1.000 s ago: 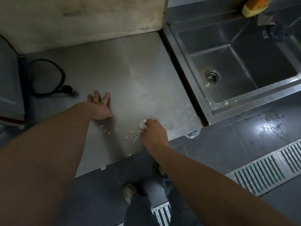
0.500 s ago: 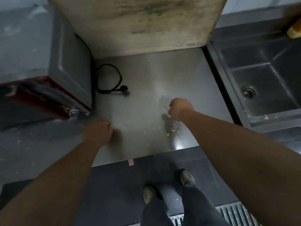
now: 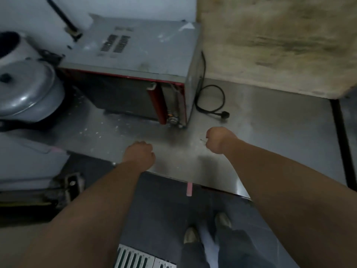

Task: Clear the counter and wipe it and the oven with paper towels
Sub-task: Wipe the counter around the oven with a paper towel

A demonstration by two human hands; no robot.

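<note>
The steel counter [image 3: 270,136] runs across the view, with pale crumbs [image 3: 96,132] scattered in front of the oven [image 3: 135,74], a grey box with a red front and its door ajar. My right hand [image 3: 218,140] hovers over the counter just right of the oven's front corner, fingers curled under; the paper towel wad it held a second ago is hidden inside the fist. My left hand [image 3: 139,153] is a closed fist at the counter's front edge, with nothing visible in it.
The oven's black cord and plug [image 3: 212,105] lie loose on the counter to its right. A lidded metal pot [image 3: 25,89] stands at the left. A large stained board [image 3: 280,45] leans at the back right. A floor drain grate [image 3: 135,258] is near my feet.
My view has swung left from the sink to the oven. Both hands moved left along the counter. The left hand went from flat on the surface to a fist.
</note>
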